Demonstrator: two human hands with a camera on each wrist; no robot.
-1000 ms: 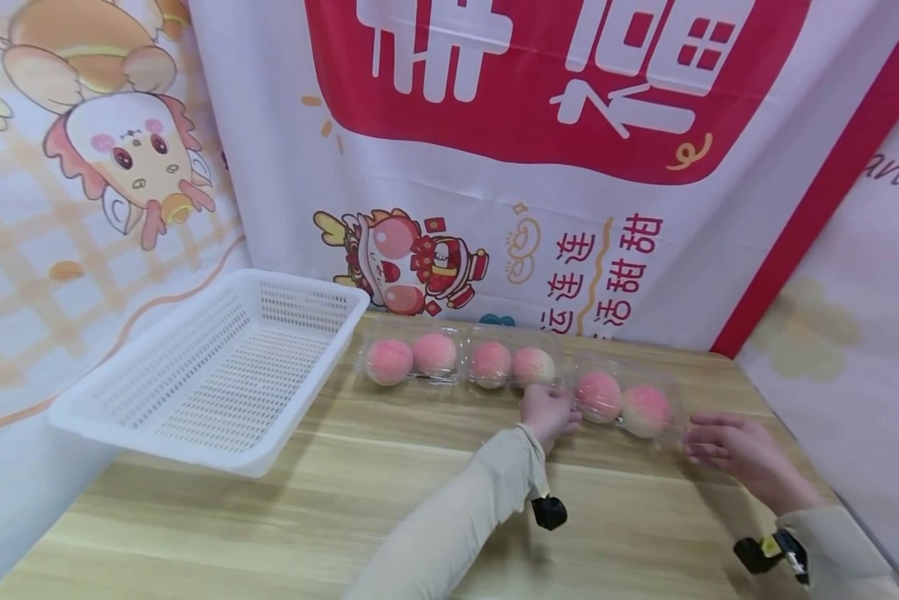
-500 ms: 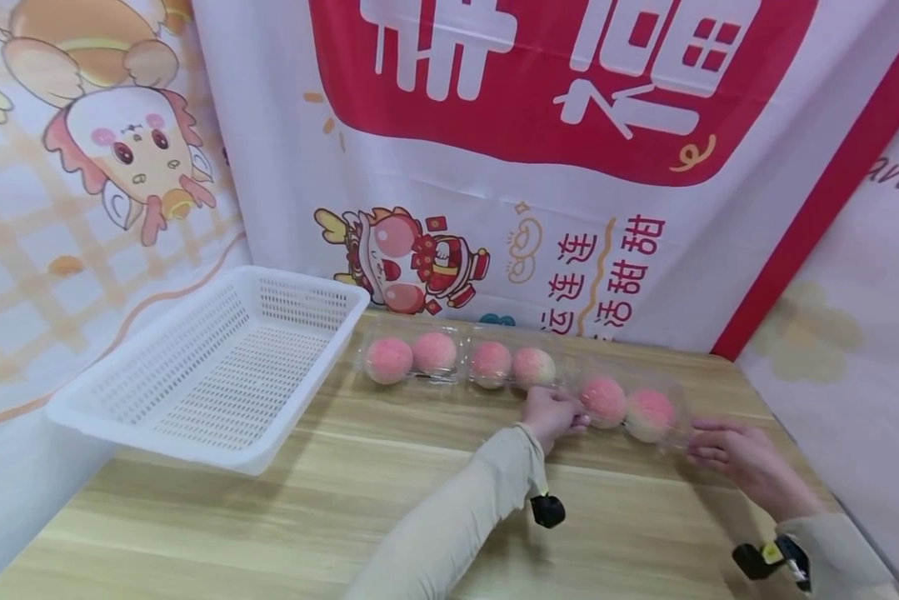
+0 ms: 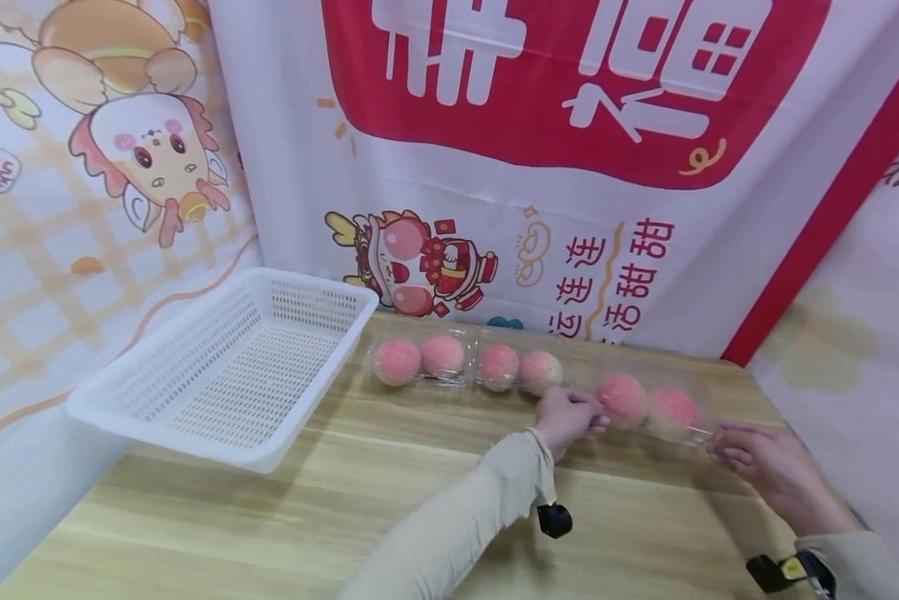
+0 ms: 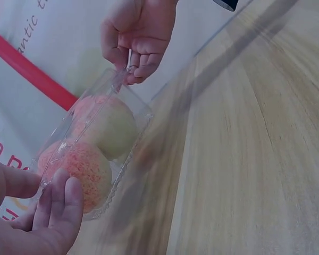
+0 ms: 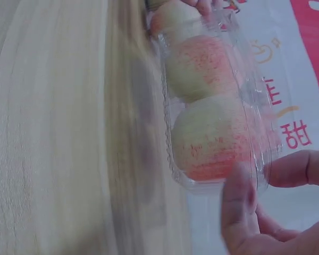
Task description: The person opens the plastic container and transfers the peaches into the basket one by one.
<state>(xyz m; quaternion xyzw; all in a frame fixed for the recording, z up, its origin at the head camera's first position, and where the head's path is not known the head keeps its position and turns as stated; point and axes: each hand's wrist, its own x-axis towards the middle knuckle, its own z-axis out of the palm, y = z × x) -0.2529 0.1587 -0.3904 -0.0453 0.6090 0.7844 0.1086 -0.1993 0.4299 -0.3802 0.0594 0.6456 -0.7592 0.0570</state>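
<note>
In the head view, my left hand [image 3: 569, 419] and right hand [image 3: 770, 468] pinch opposite ends of a clear plastic box [image 3: 702, 402]. Two pink-and-cream peaches [image 3: 621, 401] sit side by side inside it. The left wrist view shows the box's ridged rim [image 4: 128, 163] over the table, with a shadow below. There, the left thumb and fingers [image 4: 57, 204] hold the near end. Seen from the right wrist, the right thumb and fingers [image 5: 238, 204] grip a bottom corner of the lid edge.
Left of the held box, two similar clear boxes with peaches [image 3: 498, 367] and peaches [image 3: 397, 362] stand in a row along the back of the wooden table [image 3: 419, 467]. A white slotted plastic basket [image 3: 284, 433] stands at the left. Printed cloth [image 3: 449, 179] hangs behind.
Both hands have moved a little to the right with the box and its peaches, widening the gap to the middle box. The head view has shifted slightly; the basket and other boxes stay put.
</note>
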